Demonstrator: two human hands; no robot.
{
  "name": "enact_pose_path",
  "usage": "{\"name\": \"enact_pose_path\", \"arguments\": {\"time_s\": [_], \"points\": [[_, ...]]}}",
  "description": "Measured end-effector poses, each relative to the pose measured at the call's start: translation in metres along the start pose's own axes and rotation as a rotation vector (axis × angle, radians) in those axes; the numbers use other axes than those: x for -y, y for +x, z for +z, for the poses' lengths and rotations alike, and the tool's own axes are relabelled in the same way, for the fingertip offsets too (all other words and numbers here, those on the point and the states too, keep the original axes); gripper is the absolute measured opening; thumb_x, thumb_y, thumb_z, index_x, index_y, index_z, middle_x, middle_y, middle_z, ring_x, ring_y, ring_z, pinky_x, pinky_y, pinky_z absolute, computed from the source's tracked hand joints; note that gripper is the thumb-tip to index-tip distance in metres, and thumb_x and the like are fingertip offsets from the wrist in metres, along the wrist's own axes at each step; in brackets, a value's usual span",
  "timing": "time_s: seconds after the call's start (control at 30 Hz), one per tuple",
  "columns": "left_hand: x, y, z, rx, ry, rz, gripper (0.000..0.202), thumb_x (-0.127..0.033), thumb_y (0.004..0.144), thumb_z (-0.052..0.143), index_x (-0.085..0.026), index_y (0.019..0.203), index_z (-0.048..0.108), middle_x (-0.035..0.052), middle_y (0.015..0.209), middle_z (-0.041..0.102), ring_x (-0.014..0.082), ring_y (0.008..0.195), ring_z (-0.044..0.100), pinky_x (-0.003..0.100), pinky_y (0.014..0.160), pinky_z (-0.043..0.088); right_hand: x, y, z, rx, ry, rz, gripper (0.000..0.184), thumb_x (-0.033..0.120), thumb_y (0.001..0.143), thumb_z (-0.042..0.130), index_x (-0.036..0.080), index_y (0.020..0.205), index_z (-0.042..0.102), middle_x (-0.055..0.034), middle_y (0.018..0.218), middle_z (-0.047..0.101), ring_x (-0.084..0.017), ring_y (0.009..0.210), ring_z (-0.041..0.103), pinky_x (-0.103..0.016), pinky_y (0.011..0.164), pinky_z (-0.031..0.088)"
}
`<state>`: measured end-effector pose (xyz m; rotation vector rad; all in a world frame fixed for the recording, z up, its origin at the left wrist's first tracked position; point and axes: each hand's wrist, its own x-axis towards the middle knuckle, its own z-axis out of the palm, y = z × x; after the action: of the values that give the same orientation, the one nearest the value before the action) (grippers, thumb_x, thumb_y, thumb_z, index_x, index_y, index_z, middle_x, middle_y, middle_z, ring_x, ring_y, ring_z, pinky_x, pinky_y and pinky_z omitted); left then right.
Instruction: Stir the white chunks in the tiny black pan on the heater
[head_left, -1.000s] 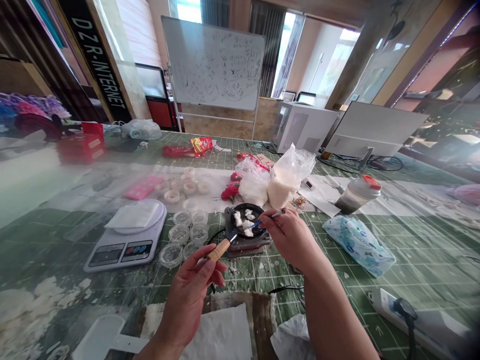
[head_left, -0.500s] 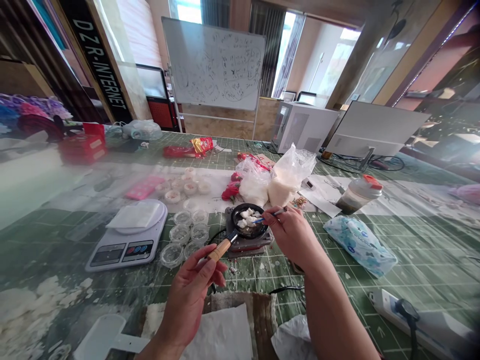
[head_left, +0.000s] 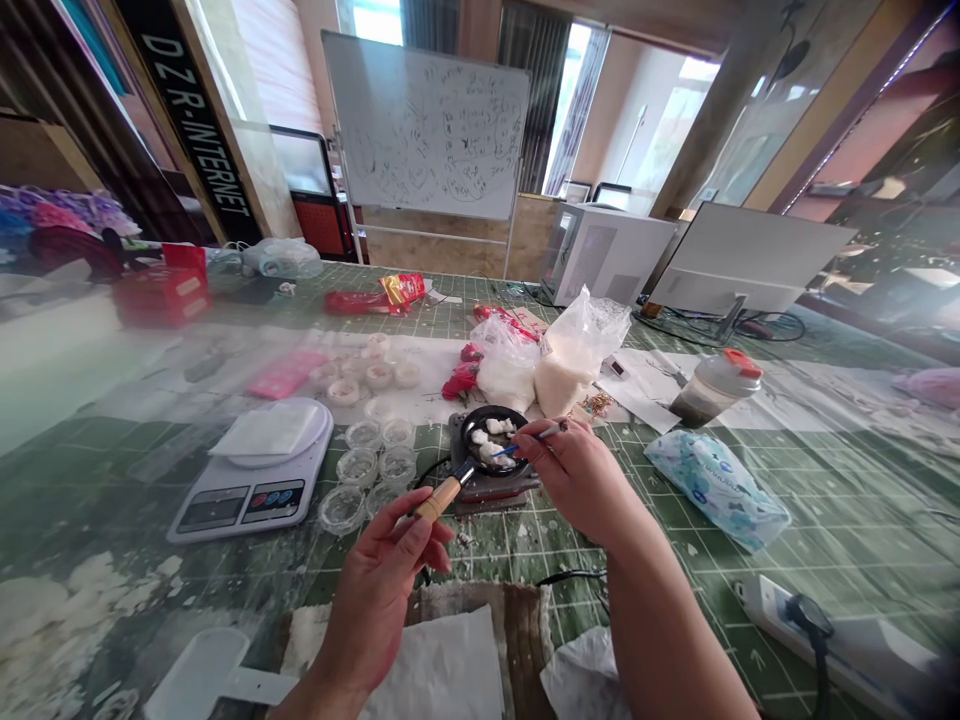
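Observation:
My left hand is closed round the wooden handle of a small black frying pan. The pan rests on a small dark hot plate. White lumps lie in the pan, with clear liquid seemingly around them. From the right, my right hand pinches a thin blue stick, whose tip touches the lumps. Left of the pan stand several clear little cups. Behind the pan sit a bag of white flakes and a bag of cream-coloured grains.
A kitchen scale is at left, with white crumbs nearer me. At right are a tissue pack, a shaker bottle and a power strip. A brown cloth with white paper lies in front.
The stick's tip has shifted left and toward me in the pan, and the white lumps have been moved about. My left hand and the pan stay put.

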<state>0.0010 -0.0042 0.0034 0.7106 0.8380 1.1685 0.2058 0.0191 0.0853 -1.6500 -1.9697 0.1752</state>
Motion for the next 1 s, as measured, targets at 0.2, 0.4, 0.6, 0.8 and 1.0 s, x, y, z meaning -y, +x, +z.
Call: {"name": "enact_pose_path", "arguments": {"time_s": [0.2, 0.4, 0.6, 0.8, 1.0], "points": [[0.0, -0.001, -0.0006, 0.003, 0.011, 0.007, 0.03, -0.03, 0.077, 0.065, -0.02, 0.104, 0.061, 0.0028, 0.072, 0.069, 0.0119, 0.058, 0.058, 0.026, 0.062, 0.045, -0.0036, 0.0011, 0.0023, -0.041, -0.069, 0.047, 0.029, 0.028, 0.091, 0.041, 0.019, 0.074, 0.063, -0.0037, 0.086, 0.069, -0.018, 0.081, 0.057, -0.032, 0.08, 0.035], [-0.0004, 0.0003, 0.0001, 0.012, 0.006, 0.01, 0.029, -0.03, 0.078, 0.064, -0.02, 0.105, 0.06, 0.0027, 0.072, 0.069, 0.0115, 0.058, 0.057, 0.026, 0.062, 0.045, -0.0037, 0.0019, 0.0017, -0.005, 0.025, 0.003, 0.03, 0.028, 0.091, 0.04, 0.019, 0.077, 0.065, -0.0011, 0.089, 0.069, -0.016, 0.08, 0.058, -0.029, 0.079, 0.036], [-0.0025, -0.0011, 0.001, 0.012, 0.008, -0.004, 0.03, -0.03, 0.077, 0.065, -0.02, 0.104, 0.061, 0.003, 0.072, 0.069, 0.0112, 0.058, 0.057, 0.026, 0.061, 0.045, -0.0033, 0.0024, 0.0009, -0.021, -0.041, 0.058, 0.03, 0.028, 0.091, 0.042, 0.019, 0.072, 0.063, -0.001, 0.088, 0.069, -0.017, 0.081, 0.057, -0.031, 0.08, 0.034], [-0.0028, -0.0008, 0.001, 0.006, 0.006, -0.004, 0.03, -0.031, 0.076, 0.066, -0.02, 0.104, 0.061, 0.0031, 0.072, 0.069, 0.0116, 0.058, 0.058, 0.026, 0.06, 0.046, -0.0012, 0.0018, 0.0053, -0.016, -0.028, 0.013, 0.028, 0.027, 0.092, 0.04, 0.019, 0.082, 0.065, -0.0022, 0.089, 0.069, -0.018, 0.083, 0.057, -0.031, 0.08, 0.034], [-0.0016, -0.0006, 0.0003, 0.011, 0.008, 0.001, 0.029, -0.031, 0.077, 0.065, -0.02, 0.103, 0.062, 0.003, 0.072, 0.068, 0.0113, 0.058, 0.058, 0.025, 0.06, 0.045, -0.0013, 0.0004, 0.0015, -0.015, -0.035, 0.017, 0.028, 0.026, 0.09, 0.042, 0.019, 0.074, 0.063, -0.0009, 0.087, 0.069, -0.017, 0.082, 0.057, -0.031, 0.08, 0.034]]}}
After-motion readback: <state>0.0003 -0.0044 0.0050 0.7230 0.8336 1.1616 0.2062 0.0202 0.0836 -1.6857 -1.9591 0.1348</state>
